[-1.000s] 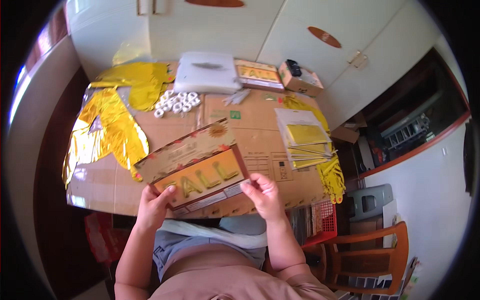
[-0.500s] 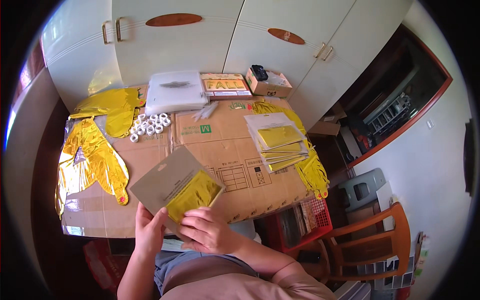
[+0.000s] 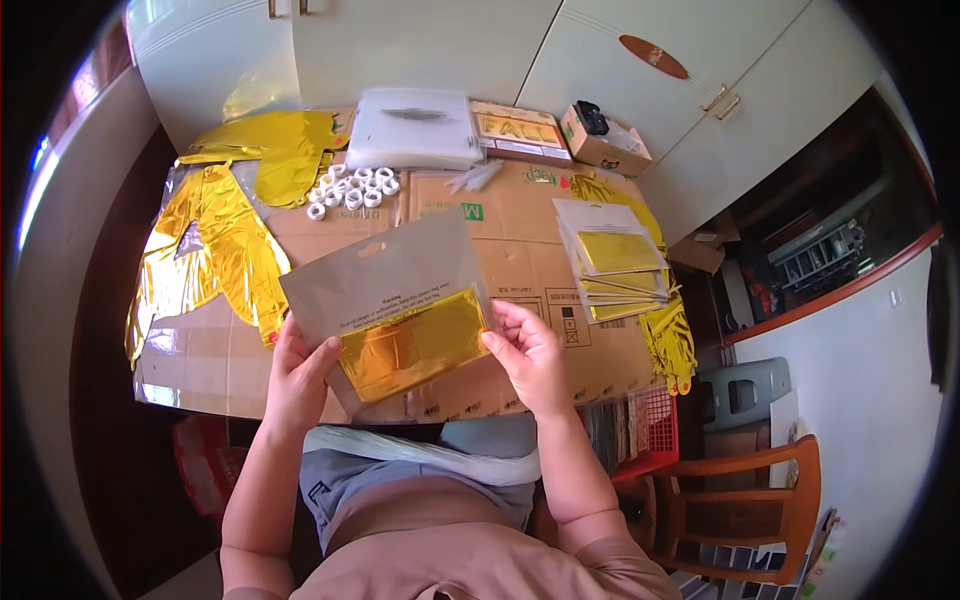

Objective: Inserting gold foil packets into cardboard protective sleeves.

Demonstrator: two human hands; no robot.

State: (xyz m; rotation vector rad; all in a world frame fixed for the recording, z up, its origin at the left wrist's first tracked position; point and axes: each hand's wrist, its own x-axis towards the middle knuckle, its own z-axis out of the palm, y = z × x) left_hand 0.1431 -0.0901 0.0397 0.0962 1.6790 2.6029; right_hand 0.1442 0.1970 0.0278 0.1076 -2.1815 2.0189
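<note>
Upright before me, a see-through plastic bag (image 3: pixel 390 265) with a hang hole holds a folded gold foil sheet (image 3: pixel 415 345) in its lower part. My left hand (image 3: pixel 300 375) pinches the bag's left edge between thumb and fingers. On the opposite edge, my right hand (image 3: pixel 527 355) grips it with the thumb in front, beside the foil. Farther right on the table lies a pile of similar filled bags (image 3: pixel 612 252). Flat gold foil balloons (image 3: pixel 205 240) are spread at the left, with more gold foil (image 3: pixel 668 345) under and beside the pile.
Cardboard (image 3: pixel 470 240) covers the table. Along the back are white rings (image 3: pixel 355 188), a stack of see-through bags (image 3: pixel 415 135), a printed box (image 3: pixel 520 130) and a small carton (image 3: pixel 605 140). A wooden chair (image 3: pixel 735 480) and red basket (image 3: pixel 660 430) stand right.
My right hand has moved from the bag's lower front to its right edge. The bag is now held wider and turned more level. The view has shifted, so the table sits higher.
</note>
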